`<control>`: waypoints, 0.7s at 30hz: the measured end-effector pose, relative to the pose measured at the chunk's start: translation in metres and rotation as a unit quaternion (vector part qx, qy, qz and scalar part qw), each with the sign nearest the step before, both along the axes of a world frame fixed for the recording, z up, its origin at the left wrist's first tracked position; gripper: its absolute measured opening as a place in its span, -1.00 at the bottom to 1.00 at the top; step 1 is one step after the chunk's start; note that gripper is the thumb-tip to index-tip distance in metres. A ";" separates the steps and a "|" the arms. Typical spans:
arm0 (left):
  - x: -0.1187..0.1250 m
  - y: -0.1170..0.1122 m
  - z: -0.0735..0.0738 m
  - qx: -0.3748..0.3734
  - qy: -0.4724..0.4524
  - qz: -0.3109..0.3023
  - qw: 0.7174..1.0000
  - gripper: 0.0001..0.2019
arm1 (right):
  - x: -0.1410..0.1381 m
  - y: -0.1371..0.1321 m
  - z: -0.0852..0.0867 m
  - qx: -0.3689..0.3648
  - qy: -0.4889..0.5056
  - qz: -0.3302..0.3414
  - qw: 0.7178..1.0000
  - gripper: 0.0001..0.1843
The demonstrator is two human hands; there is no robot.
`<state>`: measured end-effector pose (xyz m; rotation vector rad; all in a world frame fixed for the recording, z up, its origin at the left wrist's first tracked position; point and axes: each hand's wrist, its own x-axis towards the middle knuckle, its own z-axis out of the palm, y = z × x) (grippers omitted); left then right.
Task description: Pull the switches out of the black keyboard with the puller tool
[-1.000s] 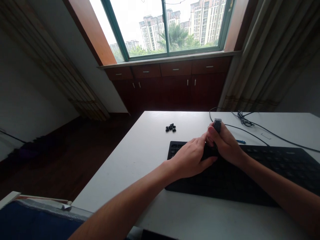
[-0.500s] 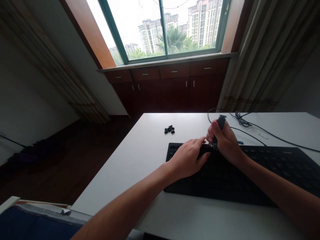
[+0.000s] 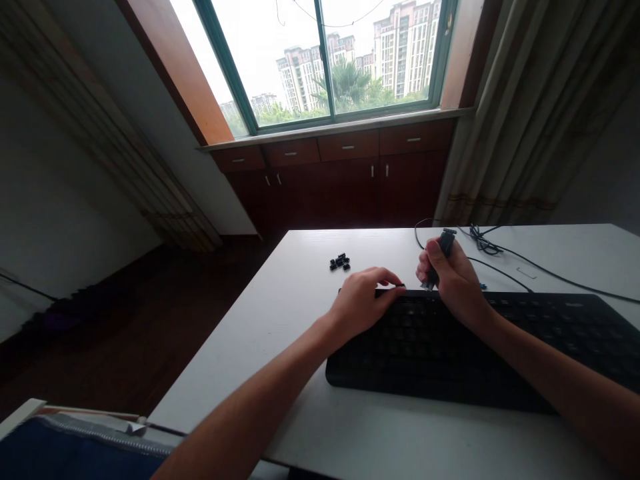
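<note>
A black keyboard (image 3: 450, 347) lies on the white table (image 3: 240, 373), with keys on its top face. My left hand (image 3: 359, 301) is curled at the keyboard's far edge, pinching a small black keycap (image 3: 399, 286) between its fingertips. My right hand (image 3: 455, 283) is closed around a dark keycap puller (image 3: 445, 247), whose lower end points toward the keyboard. A small pile of black keycaps (image 3: 340, 263) sits on the table to the left, beyond my left hand.
A tangled black cable (image 3: 483, 245) runs along the table's far side. A small blue item (image 3: 483, 286) lies just past the keyboard. The table's left edge drops to a dark floor. A blue bag (image 3: 65, 453) sits at lower left.
My left hand has lifted off the keys and moved left, its fingers now curled. My right hand has risen slightly with the puller. The view has tilted a little.
</note>
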<state>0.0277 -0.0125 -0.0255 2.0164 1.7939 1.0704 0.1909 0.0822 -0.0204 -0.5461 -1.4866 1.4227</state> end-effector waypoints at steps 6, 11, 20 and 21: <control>-0.072 0.008 -0.004 0.015 0.109 0.154 0.982 -0.89 | 0.004 0.000 0.001 0.056 -0.050 0.032 0.997 -0.71; -0.093 0.008 -0.011 -0.008 0.131 0.145 0.981 -0.87 | 0.011 0.001 0.011 0.134 -0.094 0.036 0.986 -0.73; -0.092 0.010 -0.012 -0.001 0.111 0.154 0.982 -0.78 | 0.099 0.015 0.035 0.312 -0.400 -0.146 0.849 -0.70; -0.091 0.010 -0.011 0.000 0.108 0.152 0.982 -0.76 | 0.119 0.019 0.033 0.300 -0.432 -0.173 0.833 -0.71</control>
